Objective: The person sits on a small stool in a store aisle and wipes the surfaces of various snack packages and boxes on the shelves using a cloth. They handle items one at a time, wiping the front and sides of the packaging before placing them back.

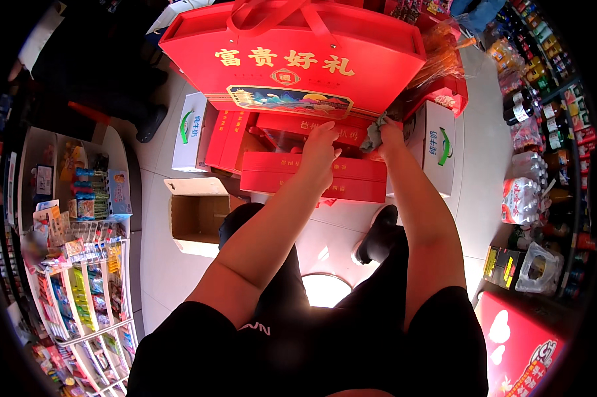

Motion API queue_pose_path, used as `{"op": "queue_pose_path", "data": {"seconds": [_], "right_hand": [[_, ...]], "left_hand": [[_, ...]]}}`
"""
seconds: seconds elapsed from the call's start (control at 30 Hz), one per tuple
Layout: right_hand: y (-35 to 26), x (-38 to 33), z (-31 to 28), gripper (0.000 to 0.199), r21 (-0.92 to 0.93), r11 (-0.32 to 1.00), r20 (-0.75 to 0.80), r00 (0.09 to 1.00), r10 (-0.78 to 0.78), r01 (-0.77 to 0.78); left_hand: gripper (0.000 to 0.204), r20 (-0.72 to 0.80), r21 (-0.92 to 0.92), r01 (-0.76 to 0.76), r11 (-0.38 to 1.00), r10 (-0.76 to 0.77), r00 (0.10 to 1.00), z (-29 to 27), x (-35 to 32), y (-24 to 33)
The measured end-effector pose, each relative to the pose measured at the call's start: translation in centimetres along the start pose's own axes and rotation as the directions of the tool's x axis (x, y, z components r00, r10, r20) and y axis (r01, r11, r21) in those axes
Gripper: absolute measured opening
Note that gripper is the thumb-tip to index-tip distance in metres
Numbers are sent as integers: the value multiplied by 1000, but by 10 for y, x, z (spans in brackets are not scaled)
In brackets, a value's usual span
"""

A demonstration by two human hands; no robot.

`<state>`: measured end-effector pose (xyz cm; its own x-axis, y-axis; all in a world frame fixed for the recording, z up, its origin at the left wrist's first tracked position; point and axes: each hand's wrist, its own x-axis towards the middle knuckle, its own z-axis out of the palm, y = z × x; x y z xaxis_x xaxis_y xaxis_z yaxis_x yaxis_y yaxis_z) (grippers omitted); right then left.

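My right hand [391, 137] is closed on a crumpled grey-green cloth [372, 134], at the right end of the stacked red gift boxes. My left hand [321, 153] reaches over the nearest red box [272, 173], fingers stretched forward and thumb apart, with nothing visible in it. Its fingertips are by another red box [353, 132] behind; whether they touch it is unclear. Just beyond stands a large red gift box [384, 66] with ribbon handles and a landscape picture, hiding part of the boxes below. More red boxes [229, 139] lie to the left.
White cartons with green handles stand left [191, 149] and right [437, 149]. An opened cardboard box [196, 215] sits on the tiled floor near my leg. A snack rack [80, 311] lines the left, and shelves of bottles [556, 112] the right. Another person's dark shoe [152, 124] shows at upper left.
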<state>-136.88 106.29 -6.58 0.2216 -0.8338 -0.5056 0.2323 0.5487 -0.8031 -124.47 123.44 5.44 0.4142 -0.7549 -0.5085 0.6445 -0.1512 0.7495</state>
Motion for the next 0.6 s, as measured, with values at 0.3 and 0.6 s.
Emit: {"op": "queue_pose_path", "data": {"seconds": [0.3,0.6], "right_hand": [[-137,-55,50,52,314,897,177,909,-378,312],[-47,9,22,51,94,973,110,969,-221,211]], "left_hand": [[38,-58,39,7,999,-5,998,-4,19,-15],[32,-22,171,15,985,-12,1000,7,28,-44]]}}
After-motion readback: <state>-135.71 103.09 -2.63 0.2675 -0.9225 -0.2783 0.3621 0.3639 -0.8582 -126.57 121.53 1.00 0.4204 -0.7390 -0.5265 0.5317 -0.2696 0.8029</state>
